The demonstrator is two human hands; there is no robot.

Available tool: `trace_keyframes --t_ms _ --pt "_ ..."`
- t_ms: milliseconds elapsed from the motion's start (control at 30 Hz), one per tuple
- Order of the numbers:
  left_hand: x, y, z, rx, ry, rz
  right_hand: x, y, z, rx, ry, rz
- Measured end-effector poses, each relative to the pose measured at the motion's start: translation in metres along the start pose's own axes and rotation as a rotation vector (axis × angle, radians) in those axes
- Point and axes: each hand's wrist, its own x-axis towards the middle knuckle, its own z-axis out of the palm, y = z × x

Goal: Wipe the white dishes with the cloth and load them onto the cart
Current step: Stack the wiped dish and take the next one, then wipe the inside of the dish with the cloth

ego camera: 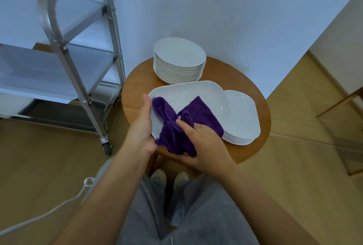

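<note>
Head: dish point(196, 95) between hands, cloth point(182, 127) atop.

A round wooden worktop point(263, 111) stands against the wall, beyond the hands point(204, 142). Directly on it lie two piles: a stack of round white bowls point(179, 62) at the far edge past the hands, and a stack of squarish white plates point(242, 121) just right of the right hand. The worktop stands on a wooden floor point(294, 176).

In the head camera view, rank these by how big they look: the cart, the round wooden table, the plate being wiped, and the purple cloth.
1. cart
2. round wooden table
3. plate being wiped, though it is held nearer the camera, which may flatter it
4. purple cloth
</note>
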Motion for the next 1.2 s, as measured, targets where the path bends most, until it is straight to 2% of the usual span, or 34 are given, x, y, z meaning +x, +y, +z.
trace_keyframes --t_ms 167,333,433,567,633,767,833,900,967,1067,1200 --pt "-0.007 0.009 0.000 0.106 -0.033 0.013 -0.017 0.030 -0.015 -0.051 0.055 0.112" --pt "-0.017 -0.012 0.024 0.003 0.128 -0.078 -0.009 -0.006 0.000 -0.128 0.143 0.083" --pt "-0.018 -0.017 0.030 0.103 0.191 -0.058 -0.008 -0.022 0.009 -0.186 0.206 0.032" --pt "-0.018 0.007 0.029 0.154 0.083 -0.073 -0.015 0.006 -0.013 -0.197 0.300 -0.106" --pt "-0.016 0.025 0.025 0.183 0.011 -0.047 -0.017 0.021 -0.026 -0.252 0.356 -0.122" --pt "-0.021 0.043 0.024 0.094 -0.001 -0.017 -0.014 0.021 -0.038 -0.326 0.436 -0.106" --pt "-0.025 0.031 0.032 -0.007 0.076 0.061 -0.009 0.011 -0.037 -0.302 0.439 -0.052" --pt "-0.029 0.005 0.040 0.038 0.250 0.177 -0.004 -0.001 -0.033 -0.277 0.440 0.023" --pt "-0.033 -0.014 0.045 0.088 0.342 0.257 0.000 -0.012 -0.030 -0.285 0.454 0.037" --pt "-0.032 -0.013 0.039 0.086 0.328 0.287 -0.004 -0.013 -0.030 -0.247 0.412 -0.018" --pt "-0.032 0.003 0.028 0.160 0.177 0.207 -0.015 0.005 -0.039 -0.194 0.293 -0.069"
